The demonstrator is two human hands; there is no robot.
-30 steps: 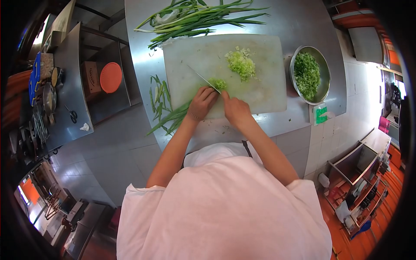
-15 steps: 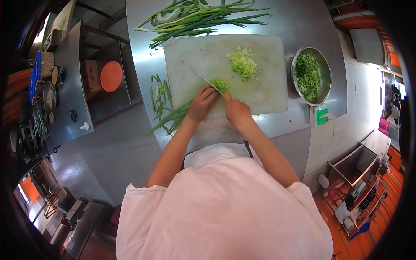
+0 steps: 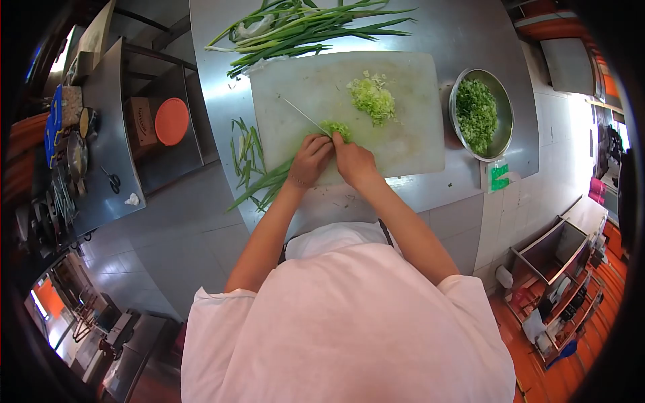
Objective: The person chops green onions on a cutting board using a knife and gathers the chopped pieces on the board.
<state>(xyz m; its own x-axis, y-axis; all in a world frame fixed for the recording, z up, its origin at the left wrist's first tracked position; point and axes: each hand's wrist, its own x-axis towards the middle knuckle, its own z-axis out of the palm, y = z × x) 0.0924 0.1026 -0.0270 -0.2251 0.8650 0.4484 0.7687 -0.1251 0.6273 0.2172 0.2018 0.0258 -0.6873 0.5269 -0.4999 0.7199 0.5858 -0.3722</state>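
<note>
Take 12 o'clock as straight ahead of you, with the dial centred between your hands. Your right hand [image 3: 354,163] is wrapped around the handle of a thin-bladed metal knife [image 3: 306,116]; the handle itself is hidden in your grasp. The blade slants away from you, its tip towards 10 to 11 o'clock. Your left hand [image 3: 312,158] sits just beside it, fingers bent over a bunch of long green scallion stalks [image 3: 272,180] and holding them down near the blade. The stalks trail out from under that hand towards 8 o'clock, past the near edge of the white rectangular cutting board [image 3: 406,148].

At 12 o'clock, just beyond your fingertips and next to the blade, lies a small heap of bright green chopped scallion [image 3: 335,127]. Between 1 and 2 o'clock, apart from both hands, is a larger pile of pale yellow-green chopped scallion [image 3: 372,101]. Between 2 and 3, off the board, a round silver metal bowl [image 3: 502,140] holds finely cut dark greens [image 3: 476,111]. At 9 o'clock, loose green scallion pieces [image 3: 248,149] lie on the grey stainless-steel table [image 3: 463,33]. Between 11 and 12, beyond the board, whole green scallions [image 3: 316,30] are spread out.
</note>
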